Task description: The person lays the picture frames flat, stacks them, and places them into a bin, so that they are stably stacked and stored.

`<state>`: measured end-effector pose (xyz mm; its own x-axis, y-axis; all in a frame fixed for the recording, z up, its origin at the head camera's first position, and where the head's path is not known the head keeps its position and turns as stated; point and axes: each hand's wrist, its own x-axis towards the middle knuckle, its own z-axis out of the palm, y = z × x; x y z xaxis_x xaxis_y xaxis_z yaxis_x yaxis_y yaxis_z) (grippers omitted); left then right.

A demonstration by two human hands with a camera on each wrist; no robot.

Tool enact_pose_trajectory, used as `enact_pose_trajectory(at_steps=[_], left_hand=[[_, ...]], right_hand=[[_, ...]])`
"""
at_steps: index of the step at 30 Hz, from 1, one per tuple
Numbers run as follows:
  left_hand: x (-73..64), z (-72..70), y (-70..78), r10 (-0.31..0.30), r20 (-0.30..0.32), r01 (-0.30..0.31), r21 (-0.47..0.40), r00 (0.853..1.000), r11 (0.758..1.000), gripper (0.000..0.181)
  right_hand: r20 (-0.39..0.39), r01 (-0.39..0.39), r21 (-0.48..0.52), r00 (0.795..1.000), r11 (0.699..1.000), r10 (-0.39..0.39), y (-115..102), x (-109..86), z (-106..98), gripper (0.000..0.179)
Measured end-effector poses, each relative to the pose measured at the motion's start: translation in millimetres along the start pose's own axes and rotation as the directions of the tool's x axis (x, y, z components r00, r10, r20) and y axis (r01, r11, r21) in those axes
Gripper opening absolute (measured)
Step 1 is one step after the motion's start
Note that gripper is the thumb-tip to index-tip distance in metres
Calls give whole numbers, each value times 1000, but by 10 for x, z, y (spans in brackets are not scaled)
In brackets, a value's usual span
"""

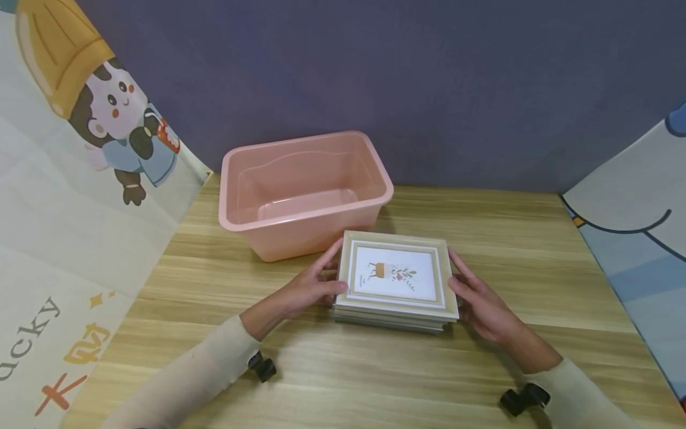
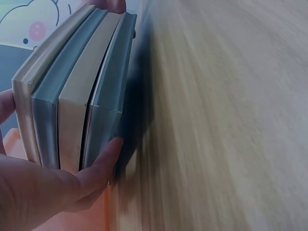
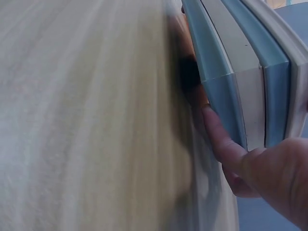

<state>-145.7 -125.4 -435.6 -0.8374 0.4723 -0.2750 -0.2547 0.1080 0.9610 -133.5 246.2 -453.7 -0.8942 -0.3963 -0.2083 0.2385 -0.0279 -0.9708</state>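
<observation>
A stack of several picture frames [image 1: 388, 319], cream and blue-grey by turns, is held flat between both hands. The top frame [image 1: 398, 274] is cream and shows a print of a plant in a brown pot. My left hand [image 1: 308, 290] grips the stack's left end, with fingers reaching under the lowest blue frame [image 2: 101, 132] in the left wrist view. At the opposite end my right hand [image 1: 485, 307] holds on, a finger beneath the bottom blue frame [image 3: 223, 106] in the right wrist view. A dark shadow lies under the stack, which appears slightly off the table.
A pink plastic bin [image 1: 308, 223] stands just behind the stack to the left, its inside bare. The wood-grain table [image 1: 536, 262] runs back to a dark blue wall [image 1: 455, 89]. Printed cartoon sheets [image 1: 96, 250] hang at both sides.
</observation>
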Motion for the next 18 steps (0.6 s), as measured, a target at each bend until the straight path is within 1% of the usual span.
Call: enact_pose_trajectory(at_steps=[6,13,18], left_hand=[[-18,40,41,6,-4,-6,-17,1000,1000,100],[-62,89,120,-8,-18,9,18,1000,1000,100],[-100,124,202,9,-13,-9,17,1000,1000,99]], right_hand=[[14,20,-10,1000,1000,-20,-70,-43,-4,67],[36,47,-18,998,999,-46,-122,-101,-37,66],[58,68,-24,996,997,-67,-179,-127,-84,66]])
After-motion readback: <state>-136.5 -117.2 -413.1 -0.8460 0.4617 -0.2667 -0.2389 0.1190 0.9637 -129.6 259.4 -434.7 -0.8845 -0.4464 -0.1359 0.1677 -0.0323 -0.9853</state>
